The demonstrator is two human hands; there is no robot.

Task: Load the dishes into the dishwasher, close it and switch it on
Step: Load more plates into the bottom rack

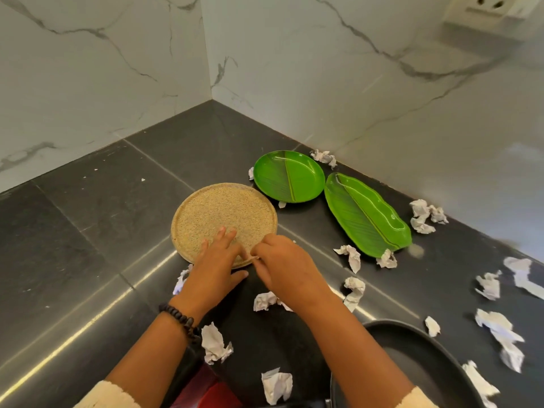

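Observation:
A round beige speckled plate (217,210) lies flat on the dark stone counter (88,219). My left hand (215,260) rests on its near part, fingers spread over the surface. My right hand (282,260) pinches the plate's near rim at the right. Behind it sit a round green leaf-pattern plate (288,175) and a long green leaf-shaped platter (368,216). A dark round plate (418,357) lies at the bottom right. No dishwasher is in view.
Several crumpled white paper scraps (353,257) are scattered over the counter around the plates. Marble walls (117,69) meet in a corner behind. A wall socket (488,13) sits at the top right. Something red (212,393) shows at the bottom edge.

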